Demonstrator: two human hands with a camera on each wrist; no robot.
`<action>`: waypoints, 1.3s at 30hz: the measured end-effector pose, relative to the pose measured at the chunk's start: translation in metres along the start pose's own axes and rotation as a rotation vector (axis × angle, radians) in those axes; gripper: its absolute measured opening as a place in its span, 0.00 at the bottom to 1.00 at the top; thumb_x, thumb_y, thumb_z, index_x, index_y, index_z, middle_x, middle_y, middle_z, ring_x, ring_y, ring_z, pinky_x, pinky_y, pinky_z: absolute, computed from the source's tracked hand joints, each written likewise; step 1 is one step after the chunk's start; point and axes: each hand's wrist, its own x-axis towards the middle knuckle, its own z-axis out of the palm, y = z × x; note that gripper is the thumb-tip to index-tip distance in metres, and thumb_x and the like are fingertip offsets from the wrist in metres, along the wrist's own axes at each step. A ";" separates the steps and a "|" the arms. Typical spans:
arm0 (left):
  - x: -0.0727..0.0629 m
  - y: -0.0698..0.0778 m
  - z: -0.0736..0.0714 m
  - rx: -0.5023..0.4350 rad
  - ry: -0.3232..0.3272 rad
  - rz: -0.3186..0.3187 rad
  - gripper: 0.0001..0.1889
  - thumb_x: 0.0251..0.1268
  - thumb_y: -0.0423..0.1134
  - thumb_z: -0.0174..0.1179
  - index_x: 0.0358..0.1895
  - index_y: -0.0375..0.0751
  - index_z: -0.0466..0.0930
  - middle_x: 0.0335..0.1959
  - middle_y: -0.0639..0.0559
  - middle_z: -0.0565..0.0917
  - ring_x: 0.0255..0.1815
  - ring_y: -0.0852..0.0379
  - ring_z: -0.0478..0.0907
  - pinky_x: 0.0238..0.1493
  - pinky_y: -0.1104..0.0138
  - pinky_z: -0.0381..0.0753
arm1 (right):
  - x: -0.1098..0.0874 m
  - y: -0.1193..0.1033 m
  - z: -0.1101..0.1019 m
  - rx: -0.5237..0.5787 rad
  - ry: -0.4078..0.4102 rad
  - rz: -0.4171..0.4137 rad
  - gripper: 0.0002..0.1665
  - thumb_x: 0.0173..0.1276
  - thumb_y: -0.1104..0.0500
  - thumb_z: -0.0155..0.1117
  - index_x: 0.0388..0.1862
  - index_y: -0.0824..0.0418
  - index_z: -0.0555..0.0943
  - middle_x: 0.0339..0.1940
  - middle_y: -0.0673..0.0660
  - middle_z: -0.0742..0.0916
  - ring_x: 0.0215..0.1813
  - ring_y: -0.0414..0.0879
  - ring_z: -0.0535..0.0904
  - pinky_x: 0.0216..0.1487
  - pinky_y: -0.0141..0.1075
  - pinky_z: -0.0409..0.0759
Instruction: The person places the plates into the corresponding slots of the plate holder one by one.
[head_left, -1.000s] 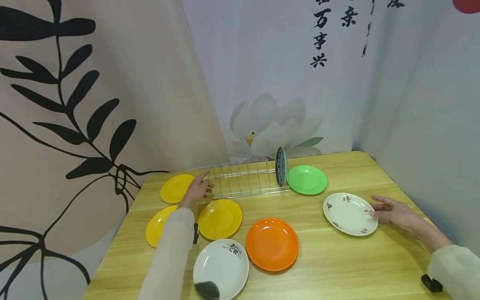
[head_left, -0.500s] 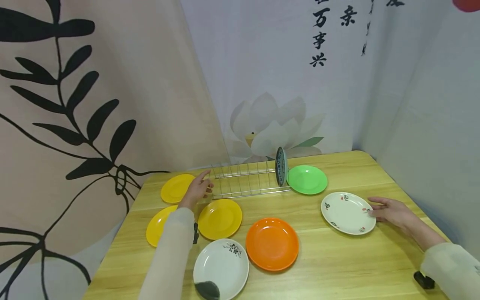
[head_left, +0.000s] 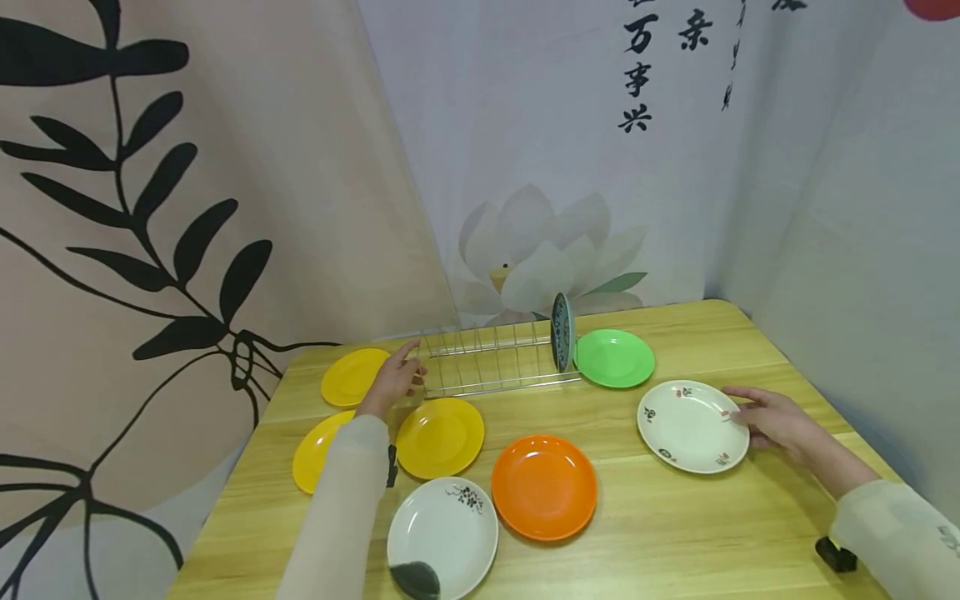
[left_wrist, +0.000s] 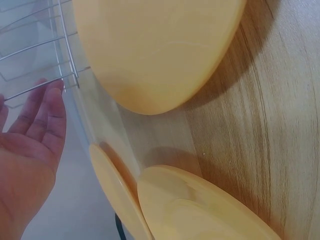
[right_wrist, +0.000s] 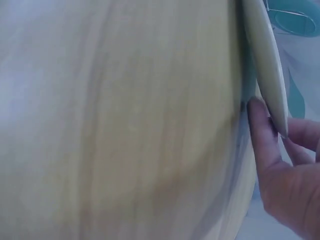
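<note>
My left hand (head_left: 393, 382) grips the left end of a wire dish rack (head_left: 491, 388); in the left wrist view its fingers bend at the rack's end wire (left_wrist: 31, 90), the thumb mostly out of frame. At the right, my right hand (head_left: 778, 427) pinches the rim of a white plate (head_left: 692, 427) with small red and dark motifs. Seen from the right wrist, thumb and fingers lie on opposite faces of that plate (right_wrist: 270, 65). A blue-patterned plate (head_left: 562, 333) stands upright at the rack's right end. Beside it a green plate (head_left: 615, 359) lies flat.
Three yellow plates lie at the left: one by the rack's front (head_left: 440, 439), one behind my left arm (head_left: 352, 375), one partly hidden by the sleeve (head_left: 315, 450). An orange plate (head_left: 544, 488) and a white plate with a dark design (head_left: 442, 533) lie nearer.
My right hand and the white plate it pinches have moved slightly left, with the plate's tilt shifting a little. My left hand stays at the rack's end.
</note>
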 end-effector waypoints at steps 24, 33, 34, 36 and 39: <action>-0.001 0.001 0.000 0.007 0.006 0.021 0.27 0.82 0.43 0.41 0.80 0.52 0.52 0.53 0.35 0.77 0.51 0.37 0.78 0.49 0.51 0.78 | 0.004 -0.019 0.009 0.287 -0.165 -0.034 0.40 0.81 0.59 0.47 0.78 0.74 0.39 0.43 0.51 0.84 0.43 0.46 0.85 0.45 0.44 0.84; 0.001 0.000 0.003 -0.013 0.009 0.016 0.26 0.82 0.43 0.41 0.79 0.56 0.54 0.51 0.37 0.78 0.51 0.37 0.77 0.48 0.50 0.78 | -0.001 -0.022 0.009 0.320 -0.227 -0.070 0.42 0.82 0.59 0.45 0.77 0.75 0.34 0.47 0.48 0.83 0.48 0.44 0.84 0.49 0.41 0.83; 0.001 0.000 0.003 -0.014 0.008 0.016 0.26 0.82 0.43 0.41 0.79 0.56 0.54 0.52 0.36 0.78 0.51 0.37 0.77 0.48 0.50 0.78 | -0.002 -0.025 0.009 0.338 -0.236 -0.078 0.42 0.82 0.59 0.46 0.77 0.75 0.34 0.47 0.48 0.84 0.48 0.44 0.84 0.49 0.40 0.83; 0.001 0.000 0.003 -0.014 0.007 0.014 0.26 0.82 0.43 0.41 0.79 0.56 0.53 0.54 0.34 0.77 0.51 0.37 0.77 0.50 0.49 0.77 | -0.003 -0.032 0.009 0.390 -0.245 -0.095 0.42 0.81 0.59 0.47 0.79 0.72 0.37 0.48 0.48 0.84 0.49 0.44 0.84 0.49 0.40 0.83; 0.000 -0.001 0.003 -0.009 0.007 0.014 0.26 0.82 0.42 0.40 0.79 0.56 0.53 0.56 0.32 0.76 0.52 0.36 0.77 0.52 0.47 0.76 | -0.004 -0.045 0.009 0.477 -0.235 -0.140 0.39 0.80 0.59 0.50 0.81 0.64 0.45 0.49 0.49 0.85 0.49 0.45 0.84 0.48 0.40 0.83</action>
